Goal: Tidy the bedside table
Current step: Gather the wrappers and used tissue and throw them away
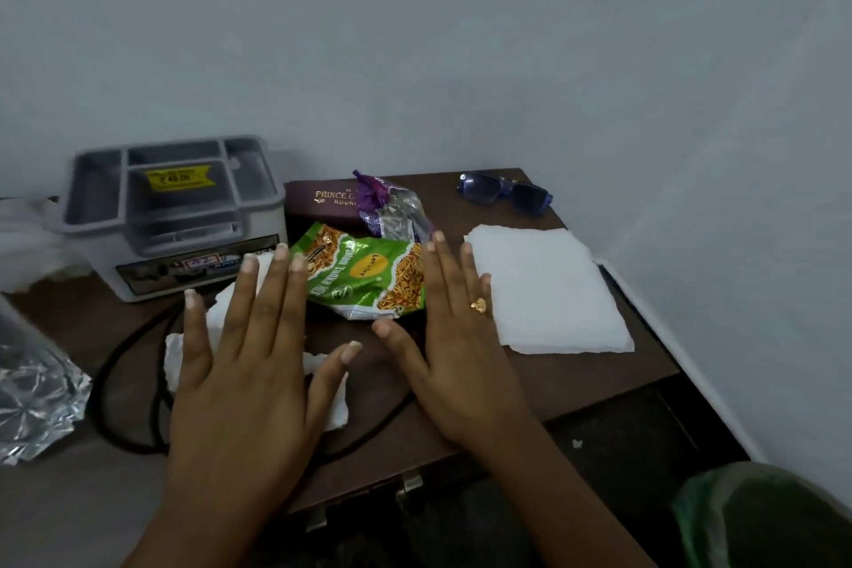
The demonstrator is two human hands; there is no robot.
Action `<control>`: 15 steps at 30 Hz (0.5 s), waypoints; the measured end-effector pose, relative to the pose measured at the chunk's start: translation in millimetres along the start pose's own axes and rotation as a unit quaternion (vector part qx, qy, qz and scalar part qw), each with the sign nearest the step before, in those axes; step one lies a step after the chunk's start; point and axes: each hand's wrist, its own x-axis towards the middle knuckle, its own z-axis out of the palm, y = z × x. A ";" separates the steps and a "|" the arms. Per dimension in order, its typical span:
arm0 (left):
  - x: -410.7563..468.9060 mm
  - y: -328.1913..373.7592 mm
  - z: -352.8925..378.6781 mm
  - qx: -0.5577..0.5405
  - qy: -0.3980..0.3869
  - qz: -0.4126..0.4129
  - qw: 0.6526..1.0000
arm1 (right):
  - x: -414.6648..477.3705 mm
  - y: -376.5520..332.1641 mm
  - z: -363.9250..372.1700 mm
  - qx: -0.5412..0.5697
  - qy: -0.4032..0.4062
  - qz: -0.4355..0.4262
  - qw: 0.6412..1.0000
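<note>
A dark brown bedside table [576, 378] carries litter. My left hand [249, 355] is spread flat with straight fingers over a torn white tissue [171, 360]. My right hand [456, 337], a gold ring on one finger, is also flat with straight fingers, just right of a green snack packet [369, 277]. Neither hand holds anything. Behind the packet lie a purple-and-silver wrapper [392, 208] and a maroon case [318, 203] with gold lettering. A flat white tissue [544, 291] lies to the right, and blue sunglasses [507, 191] sit at the far right corner.
A grey compartment organiser [170, 212] stands at the back left. A black cable [124, 383] loops under my left hand. Crumpled foil [32, 387] lies at the left edge. A green-lined bin [760, 521] sits on the floor at the lower right. Walls close off the back and right.
</note>
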 end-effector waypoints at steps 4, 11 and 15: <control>-1.3 1.2 0.8 -0.010 0.006 -0.006 1.000 | -1.2 0.4 -0.1 0.007 0.004 -0.002 1.000; -8.9 -6.6 -18.3 -0.133 0.113 -0.020 0.985 | -13.1 -14.4 -13.0 0.128 0.117 -0.037 0.984; -17.1 -25.0 -27.3 -0.137 0.114 -0.005 0.984 | -30.7 -44.4 -22.8 0.181 0.014 -0.067 0.981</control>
